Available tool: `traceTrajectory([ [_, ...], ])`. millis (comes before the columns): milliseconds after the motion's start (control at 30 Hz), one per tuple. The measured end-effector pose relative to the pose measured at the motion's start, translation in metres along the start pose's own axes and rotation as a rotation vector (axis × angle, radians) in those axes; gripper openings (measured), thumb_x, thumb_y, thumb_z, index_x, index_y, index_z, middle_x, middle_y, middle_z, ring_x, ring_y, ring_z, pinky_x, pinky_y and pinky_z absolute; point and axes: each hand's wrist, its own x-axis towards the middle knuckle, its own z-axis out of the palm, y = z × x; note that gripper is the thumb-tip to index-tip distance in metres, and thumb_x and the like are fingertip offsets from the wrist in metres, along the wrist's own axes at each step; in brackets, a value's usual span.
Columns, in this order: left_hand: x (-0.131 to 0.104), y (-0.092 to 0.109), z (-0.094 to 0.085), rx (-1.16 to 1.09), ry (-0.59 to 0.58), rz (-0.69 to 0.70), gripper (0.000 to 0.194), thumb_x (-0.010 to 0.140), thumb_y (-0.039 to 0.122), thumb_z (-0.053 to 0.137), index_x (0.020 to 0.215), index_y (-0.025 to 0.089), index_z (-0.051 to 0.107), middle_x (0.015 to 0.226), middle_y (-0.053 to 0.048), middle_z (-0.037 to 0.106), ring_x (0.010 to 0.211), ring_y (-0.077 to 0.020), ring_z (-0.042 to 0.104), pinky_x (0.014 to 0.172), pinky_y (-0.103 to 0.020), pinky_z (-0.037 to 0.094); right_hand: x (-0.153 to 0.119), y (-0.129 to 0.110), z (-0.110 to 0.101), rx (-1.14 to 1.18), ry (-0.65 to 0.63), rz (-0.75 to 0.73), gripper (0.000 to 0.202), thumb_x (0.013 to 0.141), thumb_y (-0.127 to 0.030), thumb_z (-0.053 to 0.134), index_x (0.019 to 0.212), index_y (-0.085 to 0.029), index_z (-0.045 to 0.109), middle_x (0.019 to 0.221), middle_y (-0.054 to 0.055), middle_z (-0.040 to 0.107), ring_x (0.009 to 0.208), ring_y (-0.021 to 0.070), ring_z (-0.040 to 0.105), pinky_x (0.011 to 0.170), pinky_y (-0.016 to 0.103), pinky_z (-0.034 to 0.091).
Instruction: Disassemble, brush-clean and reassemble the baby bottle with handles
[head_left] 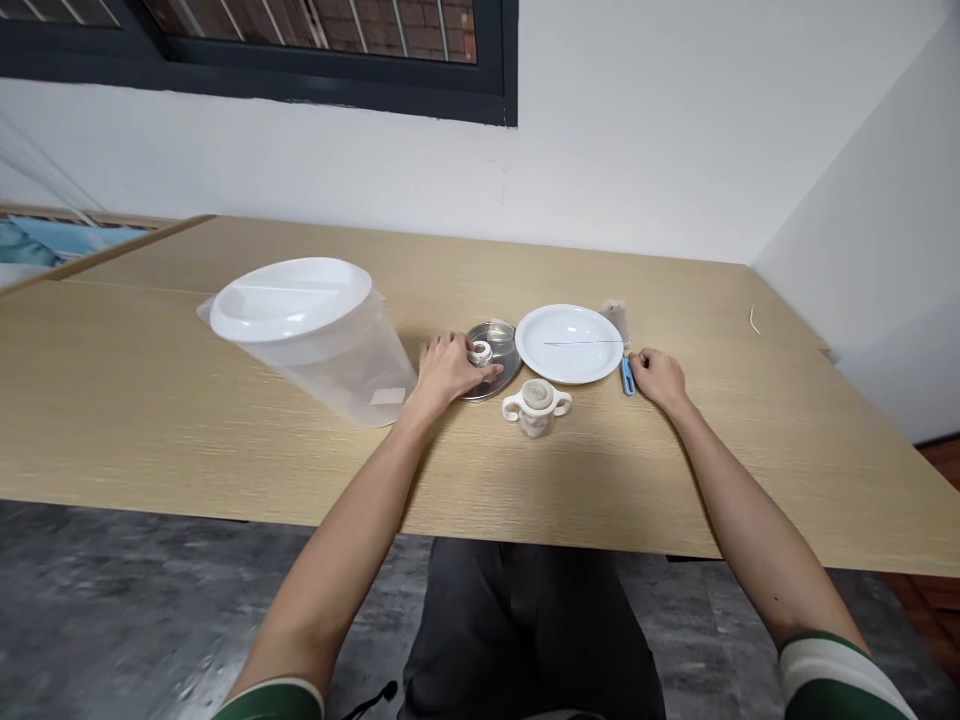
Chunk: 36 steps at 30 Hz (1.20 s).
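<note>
My left hand (451,370) reaches over a round, shiny metal dish or lid (513,372). Its thumb and fingers close around a small white ring-shaped piece (480,352) there. On the table to the right rests my right hand (658,378), fingers curled in; whether anything is inside is hidden. Just left of it lies a small blue handle-like piece (628,376), close to the knuckles. Between the hands sits a white oval plate (570,372) with a thin dark line (581,343), perhaps a wire, across it. A white two-handled cup (536,420) with a beige rolled top stands in front.
A tall translucent pitcher (330,365) with a white lid stands left of my left hand. Behind the plate's right end is a small greyish-brown piece (616,318). A short pale strip (754,320) lies far right on the wooden table (225,440). A wall (637,150) rises behind.
</note>
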Motion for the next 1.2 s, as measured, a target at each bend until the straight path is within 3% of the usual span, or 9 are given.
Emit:
traceTrajectory([
  [167, 0.001, 0.001, -0.003, 0.006, -0.049, 0.032, 0.044, 0.073, 0.063, 0.074, 0.081, 0.020, 0.067, 0.109, -0.016, 0.070, 0.108, -0.0393, 0.062, 0.096, -0.048, 0.043, 0.001, 0.001, 0.001, 0.000, 0.000, -0.008, 0.037, 0.097, -0.043, 0.044, 0.079, -0.021, 0.067, 0.092, 0.010, 0.075, 0.079, 0.0216, 0.062, 0.062, 0.029, 0.027],
  [400, -0.002, 0.005, -0.004, -0.020, -0.053, 0.129, 0.031, 0.078, 0.050, 0.071, 0.087, 0.020, 0.070, 0.107, -0.014, 0.072, 0.111, -0.0395, 0.061, 0.097, -0.051, 0.040, 0.004, 0.004, 0.004, -0.004, -0.001, -0.023, 0.039, 0.098, -0.045, 0.042, 0.080, -0.020, 0.067, 0.090, 0.011, 0.075, 0.079, 0.0218, 0.061, 0.063, 0.029, 0.029],
  [533, 0.000, 0.003, 0.000, -0.076, -0.004, 0.167, 0.029, 0.079, 0.049, 0.072, 0.085, 0.021, 0.068, 0.122, -0.013, 0.069, 0.120, -0.0381, 0.057, 0.100, -0.049, 0.038, 0.004, 0.004, 0.004, -0.006, -0.002, -0.029, 0.038, 0.097, -0.043, 0.043, 0.080, -0.020, 0.068, 0.089, 0.011, 0.074, 0.080, 0.0220, 0.062, 0.064, 0.029, 0.031],
  [767, 0.002, 0.002, 0.004, -0.158, -0.004, 0.091, 0.038, 0.080, 0.059, 0.071, 0.091, 0.023, 0.072, 0.105, -0.013, 0.075, 0.114, -0.0396, 0.059, 0.100, -0.054, 0.035, 0.004, 0.004, 0.005, -0.012, -0.002, -0.026, 0.037, 0.097, -0.044, 0.043, 0.083, -0.021, 0.069, 0.094, 0.012, 0.075, 0.082, 0.0232, 0.064, 0.065, 0.030, 0.033],
  [967, 0.001, 0.003, 0.005, -0.170, -0.060, 0.053, 0.038, 0.076, 0.060, 0.074, 0.087, 0.024, 0.074, 0.101, -0.015, 0.076, 0.117, -0.0441, 0.057, 0.101, -0.062, 0.032, 0.003, 0.004, 0.005, -0.005, 0.000, -0.033, 0.037, 0.097, -0.043, 0.043, 0.082, -0.021, 0.069, 0.091, 0.011, 0.074, 0.082, 0.0233, 0.064, 0.066, 0.030, 0.034],
  [1200, 0.003, 0.002, 0.005, -0.212, -0.080, 0.067, 0.037, 0.075, 0.057, 0.076, 0.089, 0.023, 0.075, 0.096, -0.014, 0.076, 0.107, -0.0418, 0.063, 0.098, -0.061, 0.036, 0.003, 0.003, 0.004, -0.012, -0.011, -0.025, 0.037, 0.097, -0.044, 0.043, 0.083, -0.021, 0.069, 0.093, 0.012, 0.075, 0.084, 0.0239, 0.064, 0.066, 0.030, 0.033],
])
